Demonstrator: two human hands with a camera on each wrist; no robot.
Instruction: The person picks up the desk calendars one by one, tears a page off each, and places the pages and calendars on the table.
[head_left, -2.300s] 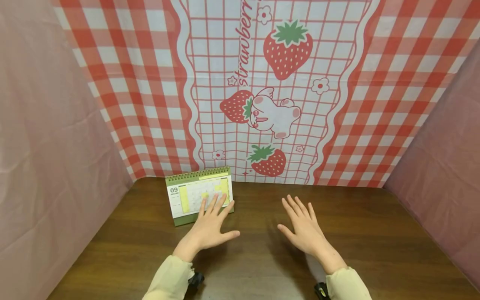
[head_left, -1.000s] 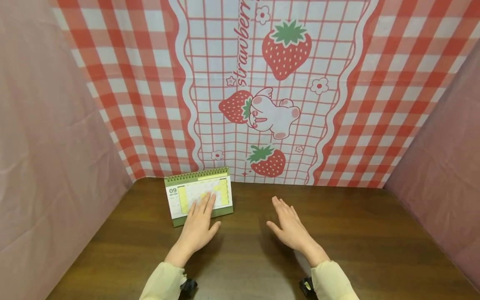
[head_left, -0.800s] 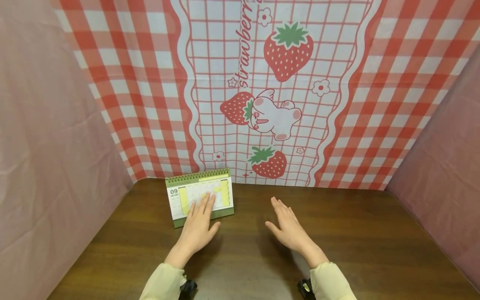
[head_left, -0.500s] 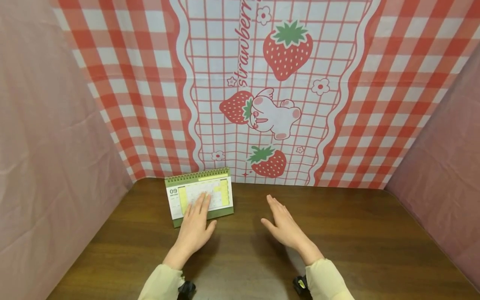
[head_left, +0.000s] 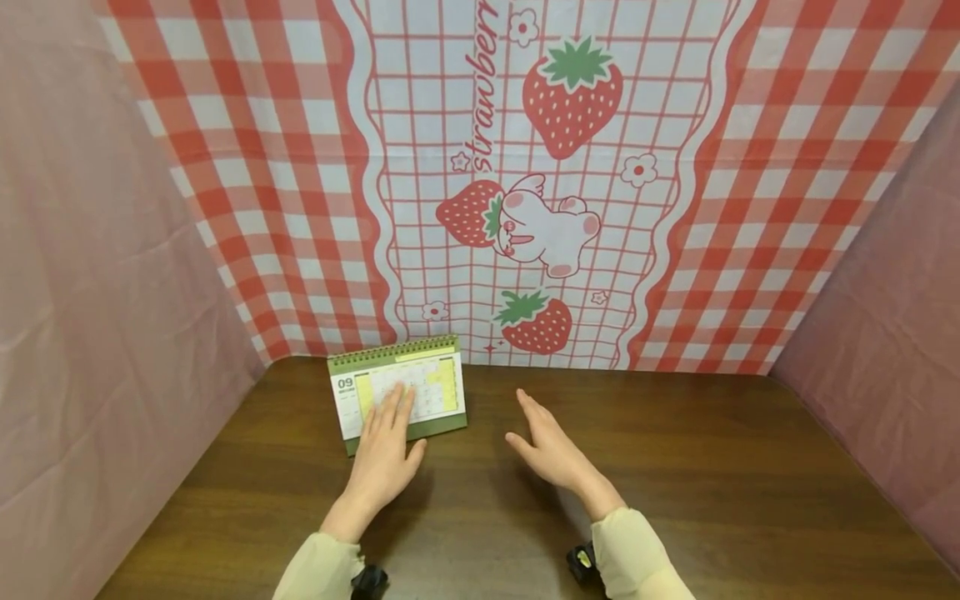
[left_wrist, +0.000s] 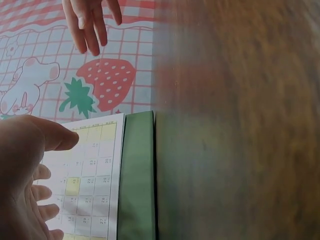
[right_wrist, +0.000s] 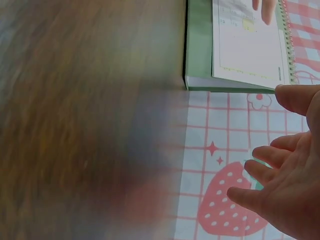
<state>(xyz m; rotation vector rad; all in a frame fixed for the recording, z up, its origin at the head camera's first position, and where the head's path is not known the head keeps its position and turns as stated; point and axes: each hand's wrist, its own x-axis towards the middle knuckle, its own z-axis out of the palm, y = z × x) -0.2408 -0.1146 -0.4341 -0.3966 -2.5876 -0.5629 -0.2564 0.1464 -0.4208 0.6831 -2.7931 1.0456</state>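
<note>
A green desk calendar point(head_left: 435, 392) with a spiral top and a page marked 09 stands tilted back on the table, left of centre. My left hand point(head_left: 382, 462) is in front of it, fingers extended, covering part of the page in the head view. The left wrist view shows the thumb and fingers before the calendar page point(left_wrist: 92, 170); whether they touch it I cannot tell. To the right of the calendar, my right hand point(head_left: 553, 450) holds nothing, its fingers straight and pointing forward. In the right wrist view the calendar's side edge point(right_wrist: 230, 85) lies beyond the right hand point(right_wrist: 280, 185).
The brown wooden table point(head_left: 712, 467) reaches back to a red-and-white checked cloth point(head_left: 300, 167) printed with strawberries. Pink cloth walls point(head_left: 97, 292) close off both sides. Black straps point(head_left: 581, 562) with small devices sit at the wrists.
My right hand has moved left, toward the calendar. My left hand has shifted slightly left across the front of the page. The spread fingers have drawn closer together; the calendar stays put.
</note>
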